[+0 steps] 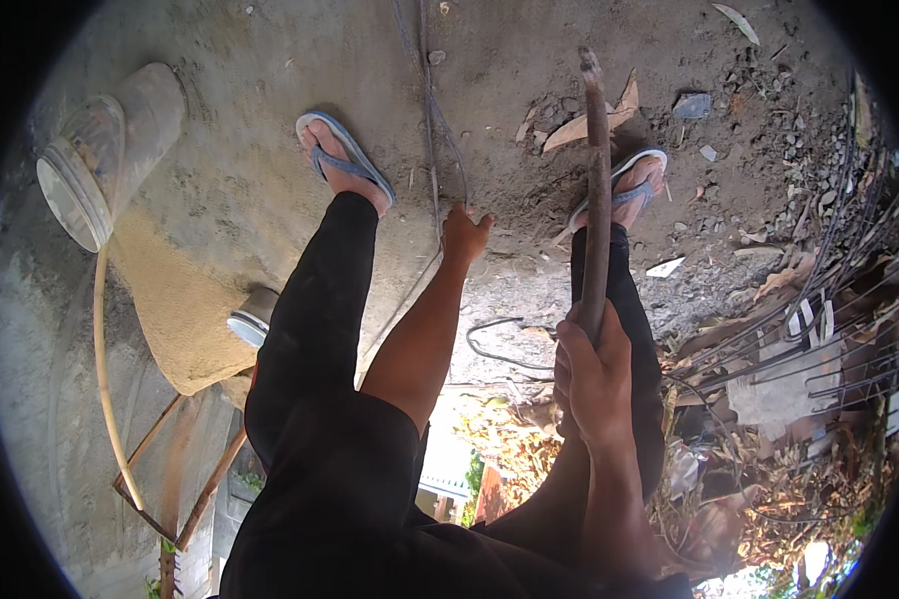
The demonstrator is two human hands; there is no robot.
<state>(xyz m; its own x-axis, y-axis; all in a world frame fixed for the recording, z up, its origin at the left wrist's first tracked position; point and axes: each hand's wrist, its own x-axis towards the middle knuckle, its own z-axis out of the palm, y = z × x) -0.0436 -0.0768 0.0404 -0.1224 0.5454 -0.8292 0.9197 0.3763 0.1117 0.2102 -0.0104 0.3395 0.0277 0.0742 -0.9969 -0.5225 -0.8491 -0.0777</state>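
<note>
The right fingers [575, 349] hide part of the bar [597, 190].

Wire [430, 110] btwn feet [344, 180] — bucket [152, 115] L, rods [827, 255] R

Bare grey-brown ground [240, 60], gritty. Lying directly on it: thin dark strands [429, 95], dry curled leaf [574, 130], bent dark wire [494, 322], gravel [804, 160] at right. Also carries bucket [155, 110], left.

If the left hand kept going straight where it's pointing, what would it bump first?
Probably the bare dirt ground, just past the thin dark rods by the left hand's fingers. How high the hand is above it is hard to tell.
</note>
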